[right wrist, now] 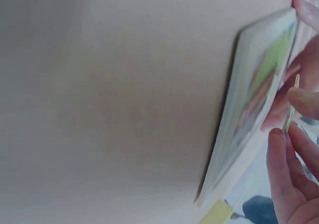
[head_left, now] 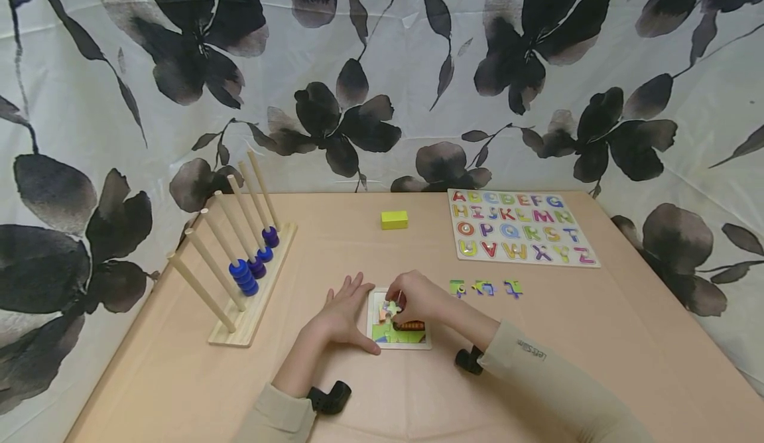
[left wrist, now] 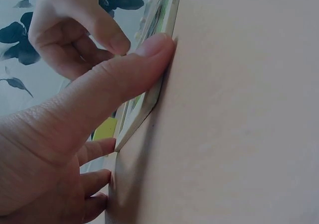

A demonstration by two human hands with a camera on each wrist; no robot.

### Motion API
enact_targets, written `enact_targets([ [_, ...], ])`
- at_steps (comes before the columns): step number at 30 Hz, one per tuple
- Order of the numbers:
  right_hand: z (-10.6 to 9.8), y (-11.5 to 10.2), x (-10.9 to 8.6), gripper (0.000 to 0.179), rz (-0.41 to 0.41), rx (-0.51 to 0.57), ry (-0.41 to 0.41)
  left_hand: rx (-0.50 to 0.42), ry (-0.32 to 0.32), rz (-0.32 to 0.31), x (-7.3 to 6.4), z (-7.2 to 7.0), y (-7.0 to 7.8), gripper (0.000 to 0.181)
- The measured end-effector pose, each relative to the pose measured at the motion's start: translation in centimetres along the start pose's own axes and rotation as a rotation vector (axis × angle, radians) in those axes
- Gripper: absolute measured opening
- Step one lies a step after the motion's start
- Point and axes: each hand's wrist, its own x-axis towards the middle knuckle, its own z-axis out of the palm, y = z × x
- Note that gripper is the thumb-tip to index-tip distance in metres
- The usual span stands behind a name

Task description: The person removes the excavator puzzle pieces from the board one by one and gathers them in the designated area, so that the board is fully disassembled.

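A jigsaw piece [right wrist: 289, 115] is pinched between the thumb and fingers of my right hand [head_left: 420, 298], just above a small framed puzzle board [head_left: 407, 347]. Green and brown picture parts show in the board; the right hand covers its upper right. My left hand [head_left: 342, 317] lies along the board's left side with its fingers spread. In the left wrist view, the left thumb [left wrist: 142, 59] rests on the board's near edge and a fingertip touches its corner. Three loose jigsaw pieces, a left one [head_left: 457, 288], a middle one [head_left: 484, 288] and a right one [head_left: 513, 288], lie right of the board.
A wooden peg stand [head_left: 271, 277] with upright rods and blue beads stands at the left. A yellow block [head_left: 394, 220] lies beyond the board. At the back right is an alphabet board [head_left: 525, 227]. Floral cloth [head_left: 358, 52] hangs behind the table [head_left: 334, 244].
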Motion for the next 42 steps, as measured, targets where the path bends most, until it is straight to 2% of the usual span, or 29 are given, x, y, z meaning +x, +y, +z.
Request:
enact_targets([
  [11, -1.8, 1.2, -3.2, 0.023, 0.005, 0.075, 0.047, -0.009, 0.005, -0.012, 0.0, 0.1, 0.0, 0.116],
  [18, -2.4, 3.0, -5.5, 0.026, 0.05, 0.104, 0.092, -0.01, 0.003, -0.021, 0.0, 0.1, 0.1, 0.116],
  [27, -2.9, 5.6, -8.3, 0.024, 0.092, 0.099, 0.103, -0.024, 0.003, -0.025, -0.1, 0.0, 0.1, 0.116],
  [34, -3.0, 7.0, -8.7, 0.023, 0.08, 0.052, 0.108, -0.008, -0.004, -0.039, 0.0, -0.1, 0.0, 0.116],
  [42, -3.1, 7.6, -8.5, 0.023, 0.088, 0.027, 0.085, -0.021, 0.003, -0.023, -0.2, -0.1, 0.1, 0.116],
])
